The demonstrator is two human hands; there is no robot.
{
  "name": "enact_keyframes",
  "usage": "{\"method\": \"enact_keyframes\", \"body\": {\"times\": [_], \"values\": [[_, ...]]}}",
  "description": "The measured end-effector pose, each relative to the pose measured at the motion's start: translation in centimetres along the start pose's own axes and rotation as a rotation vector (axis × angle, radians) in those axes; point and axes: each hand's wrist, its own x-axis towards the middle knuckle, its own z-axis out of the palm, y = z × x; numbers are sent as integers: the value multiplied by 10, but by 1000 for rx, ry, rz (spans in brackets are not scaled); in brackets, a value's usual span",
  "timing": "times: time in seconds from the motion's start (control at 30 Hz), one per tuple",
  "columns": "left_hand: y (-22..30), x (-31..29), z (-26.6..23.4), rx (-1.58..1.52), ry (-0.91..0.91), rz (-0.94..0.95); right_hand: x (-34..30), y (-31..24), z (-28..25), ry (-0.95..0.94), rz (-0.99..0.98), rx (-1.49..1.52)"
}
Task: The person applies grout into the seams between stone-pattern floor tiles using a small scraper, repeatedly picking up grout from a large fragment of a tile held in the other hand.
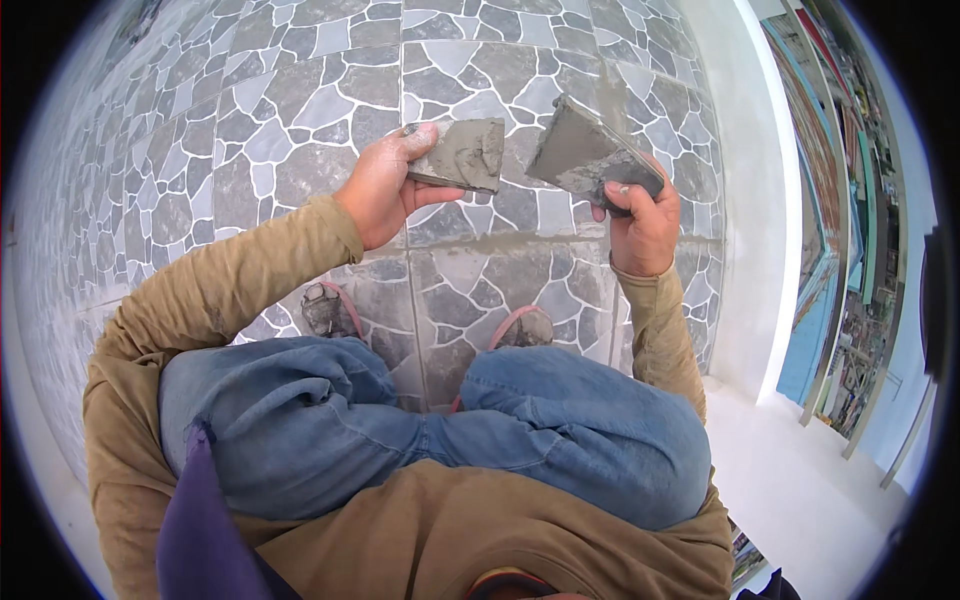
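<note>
Squatting over the stone-pattern tiled floor (300,110), the left hand (380,190) pinches a mortar-smeared tile piece (462,155) by its edge while the right hand (640,225) grips a mortar-laden trowel (585,150) just beside it, seemingly mid-buttering; spreading evenly likely calls for a steady scrape.

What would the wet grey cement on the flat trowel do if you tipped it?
The grey cement looks thick and pasty, so it would probably cling to the flat trowel, then slump slowly. It likely smears: the left hand's fingertips are grey.
</note>
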Motion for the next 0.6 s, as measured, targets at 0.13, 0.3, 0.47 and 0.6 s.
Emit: {"method": "enact_keyframes", "body": {"times": [0.13, 0.3, 0.47, 0.6], "values": [[0, 5, 8, 105, 0, 7, -3, 7, 3, -115, 14, -79], [12, 6, 7, 186, 27, 56, -8, 11, -5, -227, -73, -537], [23, 16, -9, 160, -38, 103, 1, 9, -18, -247, 11, -534], [27, 23, -12, 253, -207, 221, 6, 4, -21, -281, 429, 66]]}}
